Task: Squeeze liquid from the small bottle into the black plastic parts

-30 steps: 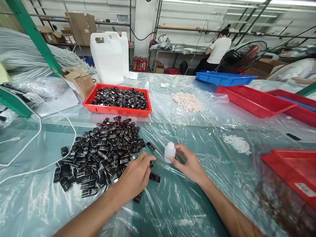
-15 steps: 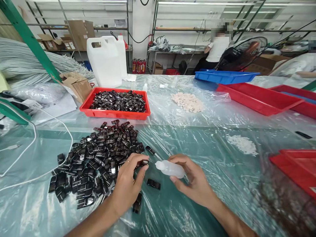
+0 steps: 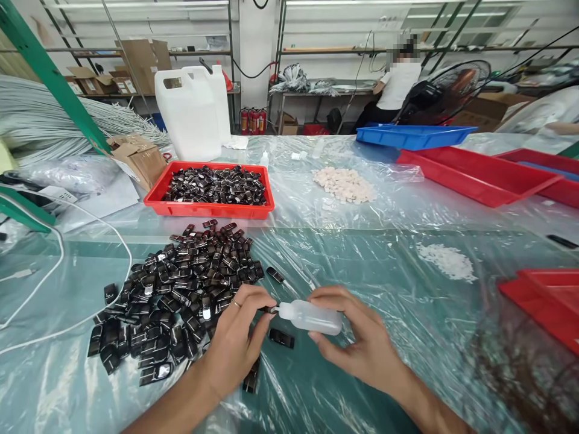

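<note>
Between thumb and fingers my left hand pinches a small black plastic piece, mostly hidden by the fingers. My right hand grips a translucent white squeeze bottle, lying nearly level with its nozzle pointing left. The nozzle tip meets the black piece, or is very close to it. Left of my hands spreads a heap of glossy black pieces. One loose black piece lies on the plastic sheet below the bottle, and another lies above it.
A red tray full of black pieces stands behind the heap, near a white jug. Beige pieces and small white bits lie in piles. Red trays and a blue tray stand right. A white cable crosses the left.
The bottle's nozzle has moved left to the black piece, and the bottle has turned closer to level. Both hands keep their hold.
</note>
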{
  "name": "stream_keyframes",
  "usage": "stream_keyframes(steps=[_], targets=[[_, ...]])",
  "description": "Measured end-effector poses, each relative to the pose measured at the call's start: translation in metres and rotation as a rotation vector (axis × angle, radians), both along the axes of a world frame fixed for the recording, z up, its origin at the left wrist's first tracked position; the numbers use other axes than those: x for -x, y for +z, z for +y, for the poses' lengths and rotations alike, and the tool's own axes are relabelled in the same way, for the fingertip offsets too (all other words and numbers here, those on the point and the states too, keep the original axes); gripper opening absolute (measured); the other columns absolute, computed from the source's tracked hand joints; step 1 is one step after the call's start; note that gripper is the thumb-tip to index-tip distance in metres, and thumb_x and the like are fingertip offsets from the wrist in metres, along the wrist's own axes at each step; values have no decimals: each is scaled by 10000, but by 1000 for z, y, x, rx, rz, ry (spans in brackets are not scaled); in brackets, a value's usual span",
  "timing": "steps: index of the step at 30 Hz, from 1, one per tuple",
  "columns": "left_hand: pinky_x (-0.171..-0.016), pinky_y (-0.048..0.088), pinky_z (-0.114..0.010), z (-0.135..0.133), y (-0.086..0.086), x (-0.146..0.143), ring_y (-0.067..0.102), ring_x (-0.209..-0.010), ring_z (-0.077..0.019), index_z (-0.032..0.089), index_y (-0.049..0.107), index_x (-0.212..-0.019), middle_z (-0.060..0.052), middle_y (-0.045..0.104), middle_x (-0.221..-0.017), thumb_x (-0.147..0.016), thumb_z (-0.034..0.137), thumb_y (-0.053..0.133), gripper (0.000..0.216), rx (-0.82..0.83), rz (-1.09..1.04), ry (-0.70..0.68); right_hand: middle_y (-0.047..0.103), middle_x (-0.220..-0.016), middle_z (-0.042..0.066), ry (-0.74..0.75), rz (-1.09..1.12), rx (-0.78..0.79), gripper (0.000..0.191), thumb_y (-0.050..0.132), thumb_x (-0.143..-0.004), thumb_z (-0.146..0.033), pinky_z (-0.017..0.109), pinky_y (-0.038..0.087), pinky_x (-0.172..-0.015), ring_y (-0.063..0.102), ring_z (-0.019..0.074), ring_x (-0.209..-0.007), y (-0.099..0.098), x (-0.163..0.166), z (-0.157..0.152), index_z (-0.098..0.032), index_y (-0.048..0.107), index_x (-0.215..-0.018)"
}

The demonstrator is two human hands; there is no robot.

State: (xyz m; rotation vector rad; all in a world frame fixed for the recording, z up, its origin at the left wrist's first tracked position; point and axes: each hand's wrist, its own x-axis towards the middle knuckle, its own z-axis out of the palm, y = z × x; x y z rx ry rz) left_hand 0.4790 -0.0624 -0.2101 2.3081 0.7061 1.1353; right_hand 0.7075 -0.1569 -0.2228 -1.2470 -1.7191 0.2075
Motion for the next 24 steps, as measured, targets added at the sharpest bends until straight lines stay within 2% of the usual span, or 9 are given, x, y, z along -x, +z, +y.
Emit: stream_keyframes(steps=[7, 14, 17, 24], targets=[[-717, 561, -227, 1, 1, 0, 659, -861, -144, 274, 566, -1087, -12, 598, -1018, -1017, 224, 462, 135, -61, 51, -10, 768, -1186, 127, -86, -75, -82, 445, 769, -948, -203, 347, 735, -763, 830, 276, -1003, 8, 2, -13, -345, 689, -1361], [-755, 564, -209, 0, 3, -2, 656, -880, -135, 260, 554, -1098, -6, 598, -1010, -1023, 210, 472, 122, -52, 72, -40, 835, -1128, 139, -87, -97, -147, 657, 771, -889, -108, 432, 751, -723, 857, 315, -908, 9, 10, -22, -344, 661, -1492], [-768, 566, -203, 0, 4, -2, 651, -879, -132, 258, 551, -1102, -8, 592, -1014, -1015, 192, 481, 130, -48, 90, -58, 848, -1133, 144, -86, -72, -144, 629, 762, -895, -93, 431, 752, -711, 864, 314, -915, 9, 10, -24, -348, 672, -1463], [-720, 583, -244, -2, 0, 1, 650, -845, -152, 283, 534, -1120, -14, 591, -1005, -1024, 213, 464, 139, -38, 105, -62, 875, -1109, 135, -140, -103, -75, 465, 747, -937, -190, 553, 793, -892, 889, 319, -910, 14, 8, -26, -370, 674, -1360]])
